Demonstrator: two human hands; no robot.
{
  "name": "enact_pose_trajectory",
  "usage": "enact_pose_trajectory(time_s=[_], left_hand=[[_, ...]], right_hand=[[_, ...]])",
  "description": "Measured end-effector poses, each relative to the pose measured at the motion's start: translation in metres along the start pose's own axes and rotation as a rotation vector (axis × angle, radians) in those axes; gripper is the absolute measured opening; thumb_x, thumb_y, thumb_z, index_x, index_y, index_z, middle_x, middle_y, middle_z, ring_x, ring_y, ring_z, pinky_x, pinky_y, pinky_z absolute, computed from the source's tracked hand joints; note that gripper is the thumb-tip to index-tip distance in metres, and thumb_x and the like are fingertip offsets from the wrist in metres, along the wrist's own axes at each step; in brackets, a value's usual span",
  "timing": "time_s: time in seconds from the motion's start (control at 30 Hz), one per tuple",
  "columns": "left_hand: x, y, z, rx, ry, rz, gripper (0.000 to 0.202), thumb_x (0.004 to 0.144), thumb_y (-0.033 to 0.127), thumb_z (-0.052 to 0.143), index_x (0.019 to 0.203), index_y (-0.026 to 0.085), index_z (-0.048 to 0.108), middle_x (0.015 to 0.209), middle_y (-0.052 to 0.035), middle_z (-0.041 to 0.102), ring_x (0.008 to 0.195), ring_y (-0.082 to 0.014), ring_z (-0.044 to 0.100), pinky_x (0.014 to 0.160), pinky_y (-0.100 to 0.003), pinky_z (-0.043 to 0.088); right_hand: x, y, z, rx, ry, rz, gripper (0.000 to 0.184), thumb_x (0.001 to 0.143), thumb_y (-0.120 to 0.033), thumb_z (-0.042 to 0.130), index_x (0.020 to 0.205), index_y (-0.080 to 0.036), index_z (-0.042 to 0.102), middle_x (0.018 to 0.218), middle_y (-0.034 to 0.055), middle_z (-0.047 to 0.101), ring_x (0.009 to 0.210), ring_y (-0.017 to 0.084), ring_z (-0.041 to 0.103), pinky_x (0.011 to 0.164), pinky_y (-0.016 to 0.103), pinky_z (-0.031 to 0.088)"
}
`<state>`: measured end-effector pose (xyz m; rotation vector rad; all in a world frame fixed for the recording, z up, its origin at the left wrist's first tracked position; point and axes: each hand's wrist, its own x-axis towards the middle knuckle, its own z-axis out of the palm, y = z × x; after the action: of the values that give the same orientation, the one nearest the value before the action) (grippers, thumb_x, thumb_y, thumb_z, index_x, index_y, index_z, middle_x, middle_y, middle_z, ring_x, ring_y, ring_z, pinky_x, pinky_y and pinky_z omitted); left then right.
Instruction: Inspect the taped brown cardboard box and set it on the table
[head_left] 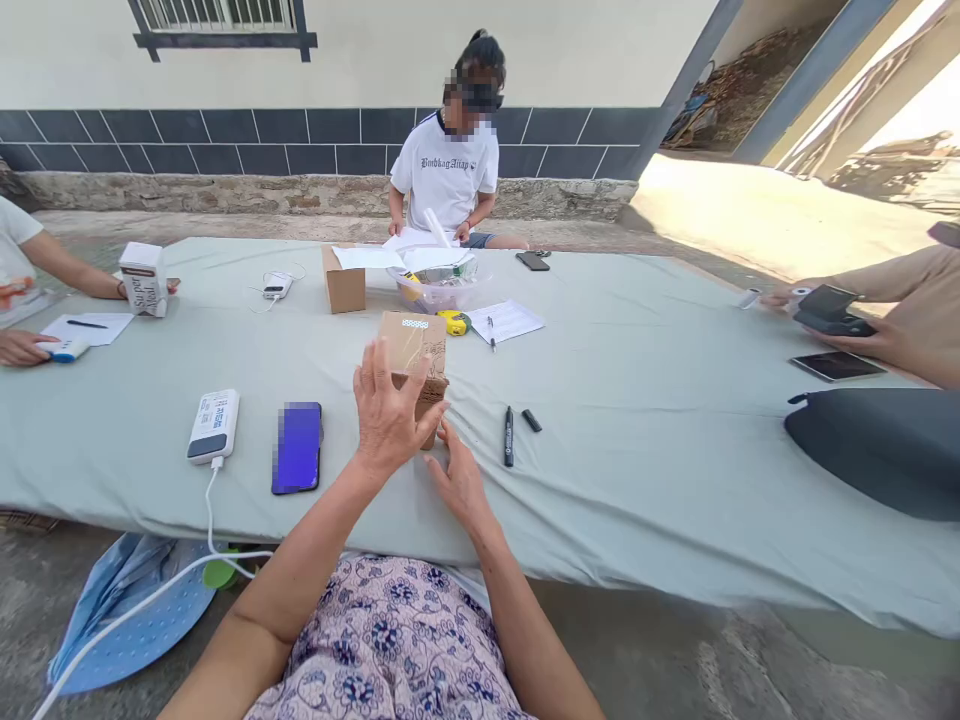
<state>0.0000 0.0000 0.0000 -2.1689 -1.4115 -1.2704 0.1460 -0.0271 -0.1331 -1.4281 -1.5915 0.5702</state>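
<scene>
Outdoors, a long table under pale grey-green cloth (637, 400). Small brown cardboard box (414, 348) stands upright; left hand (386, 418) splayed against it, right hand (459, 482) open at its base.

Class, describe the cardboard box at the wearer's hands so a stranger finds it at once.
On the cloth-covered table, look near its front edge, between the purple phone and the black marker. A brown box stands there, left hand on it, right hand beside it. Unlike the plain box farther back, it shows a white patch near its top.
</scene>
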Motion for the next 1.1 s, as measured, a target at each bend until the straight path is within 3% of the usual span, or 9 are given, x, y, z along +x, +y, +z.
enact_pose_trajectory(time_s=[0.13,0.27,0.43,0.57,0.7,0.8,0.9,1.1], left_hand=[[0.001,0.006,0.015,0.030,0.005,-0.055,0.052,0.085,0.060,0.067,0.122,0.023,0.070,0.145,-0.0213,0.054,0.142,-0.0435,0.041,0.109,-0.058,0.037],[0.002,0.000,0.015,-0.020,0.086,-0.157,0.043,0.083,0.056,0.070,0.109,0.022,0.073,0.135,-0.0187,0.058,0.137,-0.0403,0.043,0.108,-0.055,0.038],[0.001,-0.022,-0.006,-0.142,0.247,-0.252,0.034,0.081,0.046,0.073,0.104,0.021,0.071,0.127,-0.0139,0.060,0.131,-0.0327,0.046,0.115,-0.049,0.036],[-0.007,-0.038,-0.027,-0.323,0.290,-0.496,0.031,0.082,0.044,0.073,0.105,0.023,0.069,0.119,-0.0082,0.065,0.126,-0.0265,0.052,0.116,-0.044,0.034],[-0.022,-0.048,-0.030,-0.658,0.243,-0.925,0.038,0.080,0.051,0.073,0.106,0.025,0.067,0.116,-0.0048,0.065,0.110,-0.0215,0.058,0.097,-0.035,0.046],[-0.034,-0.053,-0.019,-0.898,0.190,-1.129,0.041,0.080,0.055,0.071,0.103,0.021,0.062,0.108,-0.0046,0.066,0.099,-0.0182,0.060,0.083,-0.029,0.048],[-0.046,-0.054,-0.007,-0.907,0.076,-1.132,0.040,0.084,0.055,0.067,0.103,0.021,0.058,0.105,-0.0052,0.066,0.098,-0.0187,0.061,0.082,-0.030,0.047],[-0.057,-0.043,0.001,-0.557,-0.158,-0.982,0.058,0.081,0.053,0.072,0.125,0.021,0.051,0.128,-0.0129,0.063,0.121,-0.0297,0.059,0.100,-0.042,0.045]], right_hand=[[-0.004,-0.001,0.002,0.005,-0.034,-0.049,0.068,0.088,-0.036,0.058,0.152,-0.022,0.041,0.138,0.0152,0.066,0.127,0.033,0.063,0.107,0.059,0.048],[-0.011,-0.005,0.003,0.052,-0.023,-0.056,0.063,0.090,-0.036,0.057,0.150,-0.024,0.043,0.144,0.0136,0.062,0.133,0.031,0.059,0.111,0.057,0.047],[-0.015,-0.015,0.003,0.128,0.012,-0.075,0.053,0.092,-0.035,0.057,0.143,-0.026,0.052,0.144,0.0142,0.060,0.130,0.029,0.060,0.101,0.051,0.056],[-0.014,-0.027,-0.003,0.221,0.120,-0.130,0.042,0.092,-0.034,0.060,0.133,-0.026,0.060,0.132,0.0139,0.060,0.118,0.025,0.062,0.086,0.041,0.063],[-0.011,-0.038,-0.017,0.282,0.246,-0.181,0.033,0.093,-0.034,0.061,0.124,-0.025,0.064,0.118,0.0105,0.062,0.101,0.019,0.063,0.081,0.035,0.062],[-0.007,-0.044,-0.028,0.277,0.323,-0.211,0.027,0.094,-0.034,0.060,0.119,-0.024,0.065,0.116,0.0091,0.064,0.094,0.018,0.062,0.080,0.035,0.060],[0.001,-0.046,-0.036,0.257,0.372,-0.180,0.025,0.093,-0.036,0.060,0.114,-0.023,0.067,0.116,0.0091,0.065,0.094,0.018,0.061,0.081,0.035,0.058],[0.016,-0.038,-0.031,0.219,0.401,-0.033,0.027,0.093,-0.041,0.054,0.106,-0.022,0.067,0.119,0.0106,0.065,0.109,0.022,0.061,0.084,0.037,0.057]])
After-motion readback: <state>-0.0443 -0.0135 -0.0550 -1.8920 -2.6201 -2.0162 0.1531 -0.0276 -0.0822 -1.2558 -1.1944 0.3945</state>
